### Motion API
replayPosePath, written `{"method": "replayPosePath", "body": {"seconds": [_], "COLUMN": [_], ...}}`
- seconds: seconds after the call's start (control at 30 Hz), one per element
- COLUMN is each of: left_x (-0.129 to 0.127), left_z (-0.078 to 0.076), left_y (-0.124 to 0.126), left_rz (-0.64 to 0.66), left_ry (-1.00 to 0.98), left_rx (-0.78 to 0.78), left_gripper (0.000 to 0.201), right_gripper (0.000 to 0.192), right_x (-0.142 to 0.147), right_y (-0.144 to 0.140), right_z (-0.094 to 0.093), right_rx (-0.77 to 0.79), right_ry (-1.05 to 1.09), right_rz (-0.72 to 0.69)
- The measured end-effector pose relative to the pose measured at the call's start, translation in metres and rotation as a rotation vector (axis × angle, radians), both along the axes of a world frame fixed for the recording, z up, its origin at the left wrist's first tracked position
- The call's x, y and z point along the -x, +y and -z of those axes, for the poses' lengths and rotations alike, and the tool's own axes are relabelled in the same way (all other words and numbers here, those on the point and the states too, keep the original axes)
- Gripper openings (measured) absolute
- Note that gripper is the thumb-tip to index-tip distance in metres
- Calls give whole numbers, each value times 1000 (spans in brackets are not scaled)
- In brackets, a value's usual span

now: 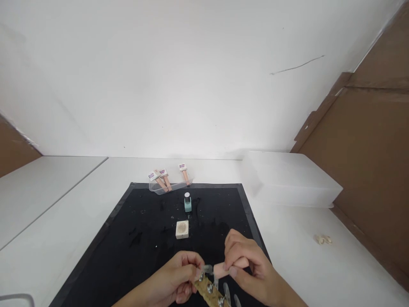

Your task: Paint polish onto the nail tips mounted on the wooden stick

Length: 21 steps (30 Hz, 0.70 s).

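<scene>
**Nail-tip holder strip held low over the black mat**

The holder strip (pixel 211 292), a tan bar with small metal clips and clear nail tips along it, sits at the bottom edge of the view, angled down toward the lower right. The left hand (pixel 175 277) is closed around its upper end, fingers curled in and pinching near the topmost clip. The right hand (pixel 247 266) is also closed, its fingers gripping a small pale pink piece (pixel 220 269) whose tip is brought up against that same clip; what exactly the pink piece is cannot be made out. The two hands are nearly touching, both hovering just above the near edge of the black mat (pixel 128 238).

Farther up the mat, a small square cream block (pixel 182 229) lies flat, and beyond it a teal nail polish bottle (pixel 188 202) with a white cap stands upright. At the mat's far edge a shallow clear tray (pixel 168 187) holds three pink sticks with labelled tops (pixel 162 178), leaning at different angles.

The mat lies on a white bench (pixel 303 264). To the right of the mat, a white translucent box (pixel 287 179) rests against the wall, and nearer the bench's right edge lie a couple of small pale pieces (pixel 323 239), well apart from the hands.
</scene>
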<state>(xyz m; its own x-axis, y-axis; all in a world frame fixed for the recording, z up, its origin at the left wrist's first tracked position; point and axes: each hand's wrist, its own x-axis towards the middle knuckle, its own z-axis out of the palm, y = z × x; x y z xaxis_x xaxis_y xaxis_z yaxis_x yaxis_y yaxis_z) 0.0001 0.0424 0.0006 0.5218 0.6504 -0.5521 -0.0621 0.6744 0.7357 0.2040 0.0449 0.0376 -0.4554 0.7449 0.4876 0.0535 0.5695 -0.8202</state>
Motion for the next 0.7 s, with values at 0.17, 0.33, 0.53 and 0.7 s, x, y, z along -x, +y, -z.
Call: {"method": "replayPosePath", "body": {"seconds": [0.17,0.33,0.53,0.7], "left_x": [0,-1,1,1], "left_z": [2,3,2,0], "left_y": [0,0,-3,-6], "left_rz": [5,10,41,105], "left_ry": [16,59,89,207], "left_rx": [-68,-187,-378,-544], "left_gripper": [9,19,34,35], "right_gripper": [17,24,27,27], "right_x": [-2,-6,-6,-7], "right_y": [3,6,6,7], "right_z": [1,4,6,6], "right_rx": [151,304,355,377], "right_ry": [39,142,178,189], "right_rz": [143,142,170,150]}}
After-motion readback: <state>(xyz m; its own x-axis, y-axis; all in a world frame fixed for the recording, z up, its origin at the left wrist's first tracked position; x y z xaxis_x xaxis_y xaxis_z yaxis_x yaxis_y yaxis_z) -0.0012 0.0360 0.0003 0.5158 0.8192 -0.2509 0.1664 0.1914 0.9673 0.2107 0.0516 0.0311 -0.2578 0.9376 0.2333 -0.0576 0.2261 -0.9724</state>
